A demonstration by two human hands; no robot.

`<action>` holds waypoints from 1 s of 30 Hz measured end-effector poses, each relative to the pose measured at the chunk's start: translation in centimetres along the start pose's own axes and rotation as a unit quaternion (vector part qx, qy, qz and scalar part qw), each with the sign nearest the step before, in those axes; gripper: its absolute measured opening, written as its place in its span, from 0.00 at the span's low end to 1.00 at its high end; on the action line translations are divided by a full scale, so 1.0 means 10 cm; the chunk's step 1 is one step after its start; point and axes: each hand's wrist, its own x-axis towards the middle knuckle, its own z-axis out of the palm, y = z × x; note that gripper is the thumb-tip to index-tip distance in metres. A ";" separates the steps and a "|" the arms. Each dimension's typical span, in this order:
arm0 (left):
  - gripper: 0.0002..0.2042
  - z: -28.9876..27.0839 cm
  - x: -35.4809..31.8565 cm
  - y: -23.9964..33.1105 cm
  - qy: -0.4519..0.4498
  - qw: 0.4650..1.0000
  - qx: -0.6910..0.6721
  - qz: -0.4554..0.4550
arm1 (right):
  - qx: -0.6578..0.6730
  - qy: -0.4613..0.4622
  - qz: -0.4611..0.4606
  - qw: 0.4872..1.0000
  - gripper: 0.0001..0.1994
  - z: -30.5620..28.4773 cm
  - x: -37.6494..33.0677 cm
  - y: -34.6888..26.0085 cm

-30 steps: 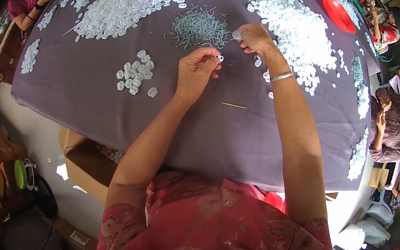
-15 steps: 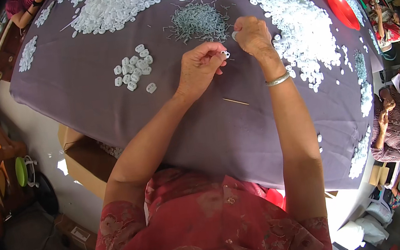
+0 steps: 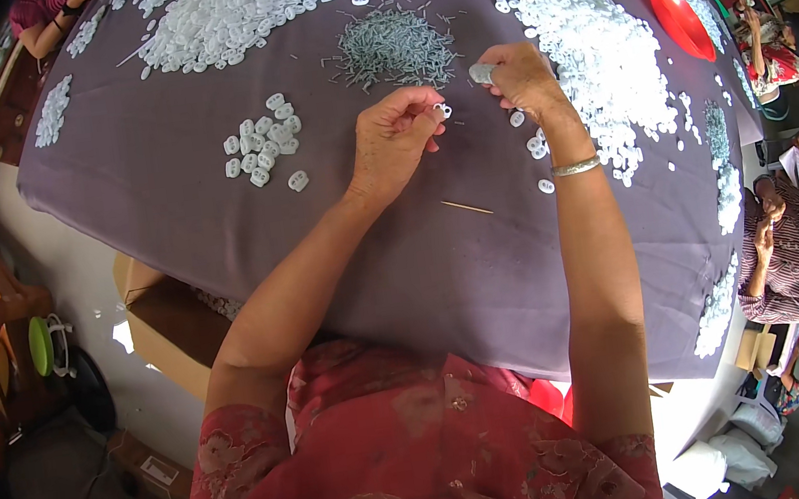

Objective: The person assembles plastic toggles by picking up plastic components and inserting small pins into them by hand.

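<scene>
My left hand (image 3: 397, 141) pinches a small white plastic piece with round openings (image 3: 444, 111) between thumb and fingertips. To its right, my right hand (image 3: 521, 82) is closed on a whitish oval plastic piece (image 3: 481, 73), held between thumb and forefinger at the near edge of the right-hand pile of white oval pieces (image 3: 603, 71). Beyond both hands lies a heap of tiny grey-green pins (image 3: 395, 46). A small group of white oval pieces (image 3: 263, 144) sits left of my left hand. Below the hands rests a thin wooden stick (image 3: 467, 206).
A big pile of white pieces (image 3: 232, 9) covers the far part of the purple tablecloth (image 3: 153, 141). A red dish (image 3: 682, 18) stands at the right. An open cardboard box (image 3: 161, 316) is below the table's left edge. Several people sit around, one in a striped shirt (image 3: 790, 243).
My right hand has moved slightly right and nearer, turning so that the oval piece in its fingers shows. My left hand stays nearly still with its white piece.
</scene>
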 end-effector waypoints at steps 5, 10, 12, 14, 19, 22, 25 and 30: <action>0.06 0.01 0.00 0.00 -0.007 1.000 0.001 0.000 | -0.145 0.038 -0.081 0.985 0.09 0.08 0.07 0.03; 0.06 0.01 0.00 0.01 -0.017 1.000 -0.004 -0.001 | -0.210 -0.053 -0.114 0.970 0.08 0.03 0.04 -0.11; 0.08 -0.01 0.00 -0.01 -0.031 0.999 -0.021 0.010 | -0.113 -0.041 -0.088 0.989 0.07 0.07 -0.14 -0.17; 0.08 0.01 -0.01 0.00 -0.039 0.999 -0.029 0.003 | -0.016 -0.027 -0.056 0.998 0.07 0.12 -0.29 -0.08; 0.10 0.07 -0.05 0.02 -0.057 0.997 -0.048 -0.003 | 0.418 -0.052 -0.079 0.904 0.05 0.27 -0.61 0.14; 0.10 0.09 -0.06 0.04 -0.057 0.998 -0.032 -0.009 | 0.485 -0.065 -0.090 0.868 0.06 0.31 -0.69 0.22; 0.11 0.10 -0.06 0.06 -0.052 0.998 -0.031 -0.001 | 0.527 -0.065 -0.099 0.842 0.06 0.37 -0.72 0.26; 0.15 0.08 -0.07 0.05 -0.063 0.998 0.020 -0.010 | 0.538 -0.069 -0.127 0.831 0.07 0.47 -0.70 0.35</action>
